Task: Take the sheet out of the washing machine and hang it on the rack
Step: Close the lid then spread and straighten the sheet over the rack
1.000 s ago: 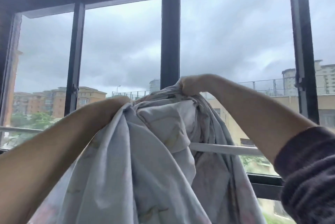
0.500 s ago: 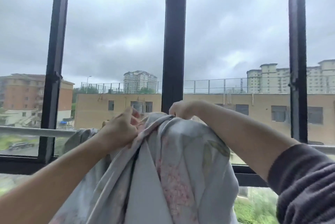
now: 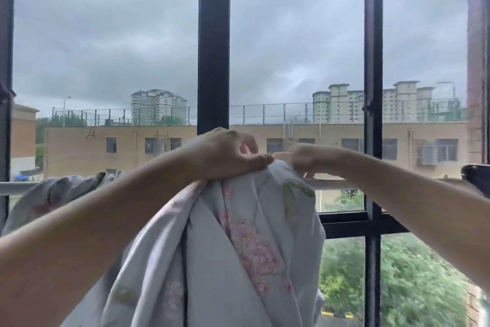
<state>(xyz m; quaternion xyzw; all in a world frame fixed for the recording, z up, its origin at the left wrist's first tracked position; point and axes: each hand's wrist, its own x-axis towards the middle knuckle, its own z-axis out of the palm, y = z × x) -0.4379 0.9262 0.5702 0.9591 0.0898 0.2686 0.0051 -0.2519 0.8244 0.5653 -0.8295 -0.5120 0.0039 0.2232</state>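
Sheet: pale blue cloth printed with pink flowers, bunched at rail height before a window, its bulk hanging down between the person's forearms.
Draped part: one fold of cloth already lies over the rack rail at far left.
Left hand: fingers curled, thumb laid flat, gripping the gathered top of the cloth.
Right hand: close beside the left and just above the rail, fingers curled down; it appears to pinch the cloth's top edge, though the contact is partly hidden.
Handling: soft and limp, with no stiffness of its own; it folds wherever it is not held. Fresh from a washer it is probably damp, so heavier than it looks and inclined to cling to itself.
Where to hold: along the top edge, a firm handful in each hand, then the hands drawn apart so the cloth spreads on the rail.
Risk: with more weight hanging on the near side, the cloth could slide back off the smooth rail.
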